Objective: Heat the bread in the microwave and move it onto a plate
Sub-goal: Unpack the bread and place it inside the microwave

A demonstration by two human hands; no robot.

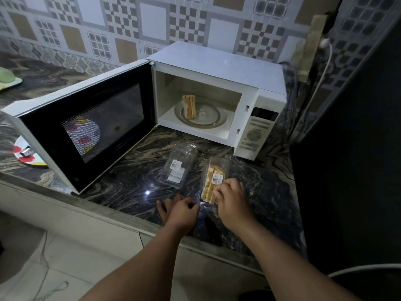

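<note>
The white microwave stands on the counter with its door swung wide open to the left. A few bread slices stand upright on the glass turntable inside. In front, a clear plastic bread pack lies on the counter with more slices in it. My right hand curls its fingers on the slices at the pack's near end. My left hand pinches the pack's clear near edge. A spotted plate sits left, behind the door.
An empty clear plastic pack lies beside the bread pack. The dark marble counter ends at a near edge. A dark appliance stands at the right, with a white cable on the wall. A green item sits far left.
</note>
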